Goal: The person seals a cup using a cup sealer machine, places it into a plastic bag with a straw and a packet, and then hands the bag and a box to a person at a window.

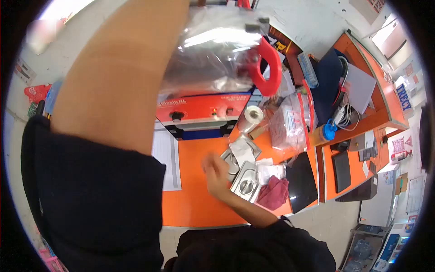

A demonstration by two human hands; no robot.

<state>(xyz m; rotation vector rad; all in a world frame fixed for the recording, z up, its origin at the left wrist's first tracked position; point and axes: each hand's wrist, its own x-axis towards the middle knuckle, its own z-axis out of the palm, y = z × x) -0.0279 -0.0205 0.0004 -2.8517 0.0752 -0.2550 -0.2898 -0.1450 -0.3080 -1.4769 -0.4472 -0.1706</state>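
Note:
My left arm reaches up past a cup sealer (204,108), and its hand lies beyond the top edge of the view. The sealer has a red front panel with a black knob, a lit indicator and a switch; clear plastic (213,54) covers its upper part. A red handle (271,68) sticks out at its right. My right hand (215,174) hovers over the orange counter (195,208), its fingers curled but smeared by motion. Just right of it are steel lidded pans (246,185), with a white paper slip (242,152) lying across them.
A dark red cloth (273,192) and a black flat panel (301,183) lie to the right. Behind them stand a white roll (252,116), a clear plastic bag (290,122) and a blue-capped bottle (325,132). A printed sheet (166,163) rests left of the sealer.

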